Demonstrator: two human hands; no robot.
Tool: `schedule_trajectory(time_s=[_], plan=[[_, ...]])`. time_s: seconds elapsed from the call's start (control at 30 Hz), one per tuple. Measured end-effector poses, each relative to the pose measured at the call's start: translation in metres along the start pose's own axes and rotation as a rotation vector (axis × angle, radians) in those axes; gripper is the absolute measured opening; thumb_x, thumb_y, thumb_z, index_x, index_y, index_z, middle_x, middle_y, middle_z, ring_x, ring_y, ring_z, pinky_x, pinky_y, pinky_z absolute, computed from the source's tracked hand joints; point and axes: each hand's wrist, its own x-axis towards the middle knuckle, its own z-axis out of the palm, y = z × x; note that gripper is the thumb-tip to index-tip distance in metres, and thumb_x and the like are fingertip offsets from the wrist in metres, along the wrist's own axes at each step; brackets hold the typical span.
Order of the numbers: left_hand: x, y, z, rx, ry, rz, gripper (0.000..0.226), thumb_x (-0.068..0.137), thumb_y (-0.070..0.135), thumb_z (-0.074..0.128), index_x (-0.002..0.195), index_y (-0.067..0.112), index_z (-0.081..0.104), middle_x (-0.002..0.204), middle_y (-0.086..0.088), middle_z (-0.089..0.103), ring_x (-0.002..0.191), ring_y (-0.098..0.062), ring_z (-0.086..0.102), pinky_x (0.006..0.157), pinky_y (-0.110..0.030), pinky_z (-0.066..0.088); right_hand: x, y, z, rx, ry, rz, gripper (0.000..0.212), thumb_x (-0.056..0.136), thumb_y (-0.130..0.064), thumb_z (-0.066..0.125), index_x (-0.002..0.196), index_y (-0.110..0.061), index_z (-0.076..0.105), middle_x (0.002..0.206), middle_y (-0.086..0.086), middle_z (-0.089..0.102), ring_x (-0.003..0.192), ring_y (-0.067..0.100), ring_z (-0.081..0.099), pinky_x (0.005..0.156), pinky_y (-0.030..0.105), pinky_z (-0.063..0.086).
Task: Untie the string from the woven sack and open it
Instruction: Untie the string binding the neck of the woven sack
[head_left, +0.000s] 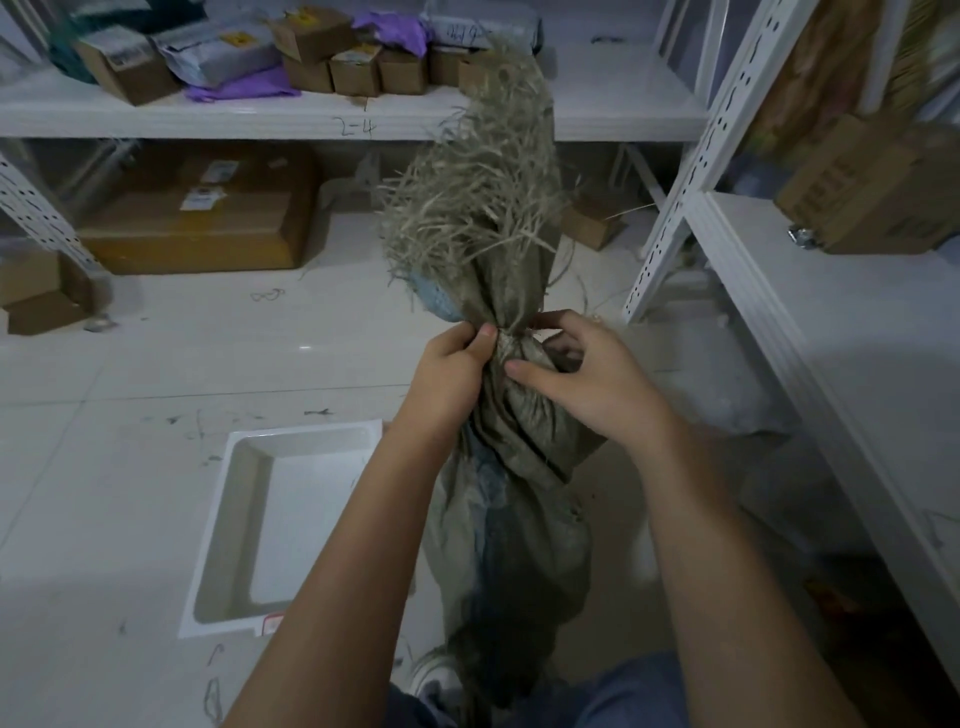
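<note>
Presently we pinch the bound neck of the dusty grey-green woven sack (511, 467) upright — left hand (451, 371) clamped to steady it, right hand (587, 379) with fingers curled on the thin pale string (511, 332) — likely to loosen it.

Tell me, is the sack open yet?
Not yet. The woven sack is still cinched shut at its neck, with the string wrapped tight below the frayed top. Both hands are at the tie: the left hand pinches the neck, the right hand picks at the string. Untying and opening are still left.
</note>
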Motion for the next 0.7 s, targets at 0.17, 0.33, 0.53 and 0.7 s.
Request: schedule_trajectory(time_s=[0.17,0.33,0.53,0.7], plan=[[0.002,-0.004,0.003,0.193,0.136,0.056,0.021,0.095,0.025,0.049,0.102,0.009,0.06,0.089,-0.002,0.064,0.101,-0.028,0.063,0.092,-0.041,0.05,-0.002,-0.01,0.006,-0.216,0.128,-0.037,0.036,0.073,-0.039,0.074,0.105,-0.025,0.065,0.084,-0.015,0.053,0.1,0.014,0.06,0.09,0.034,0.048],[-0.001,-0.009,0.006,0.222,0.151,0.134,0.042,0.075,0.043,0.068,0.099,0.016,0.047,0.082,0.01,0.053,0.091,-0.019,0.06,0.082,-0.038,0.05,-0.004,-0.016,0.006,-0.288,0.207,-0.043,0.029,0.077,-0.033,0.071,0.103,-0.023,0.064,0.075,-0.014,0.049,0.089,0.018,0.059,0.073,0.029,0.045],[0.011,-0.015,0.001,0.284,0.258,0.245,0.021,0.088,0.029,0.062,0.088,0.011,0.051,0.076,0.004,0.055,0.084,-0.021,0.059,0.073,-0.033,0.047,-0.009,-0.018,0.006,-0.276,0.038,-0.064,0.041,0.076,-0.041,0.071,0.114,-0.028,0.062,0.102,-0.002,0.065,0.099,0.015,0.061,0.084,0.034,0.05],[0.012,-0.018,-0.002,0.252,0.28,0.272,0.016,0.089,0.022,0.061,0.08,0.018,0.048,0.073,0.002,0.055,0.074,-0.017,0.056,0.07,-0.029,0.044,-0.007,-0.013,-0.006,-0.324,0.263,-0.16,0.018,0.085,-0.039,0.062,0.097,-0.029,0.071,0.086,-0.003,0.059,0.09,0.02,0.057,0.078,0.037,0.051]])
